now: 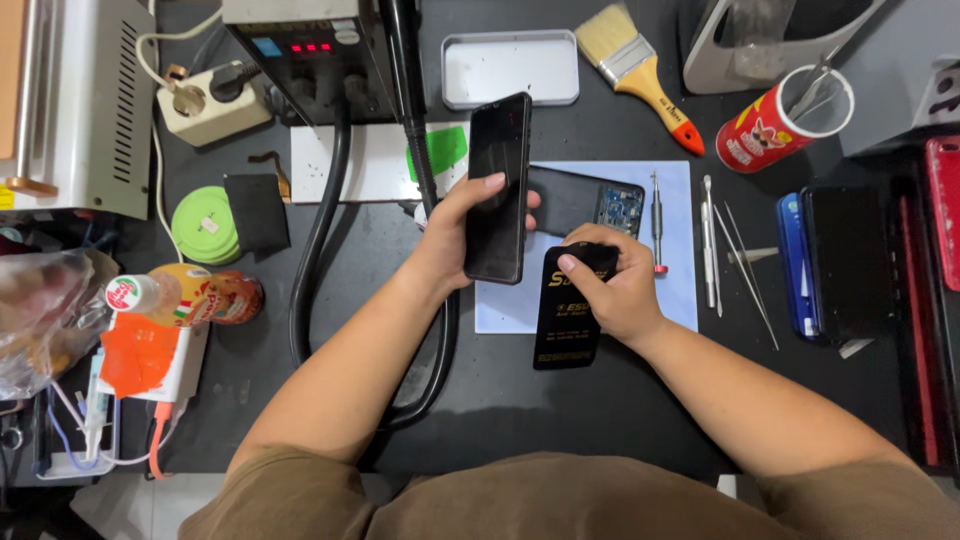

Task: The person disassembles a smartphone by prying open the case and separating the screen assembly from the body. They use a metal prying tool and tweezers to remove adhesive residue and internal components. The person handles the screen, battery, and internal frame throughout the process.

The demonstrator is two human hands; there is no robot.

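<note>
Gripping black smartphone edgewise in left hand; right hand pinched on black packet beside it. Loose one-handed hold risked dropping phone.

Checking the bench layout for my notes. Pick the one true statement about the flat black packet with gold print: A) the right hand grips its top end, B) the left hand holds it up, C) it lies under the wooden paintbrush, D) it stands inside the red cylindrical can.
A: the right hand closes over the top end of the flat black packet with gold print, while the left hand holds a black smartphone.
</note>
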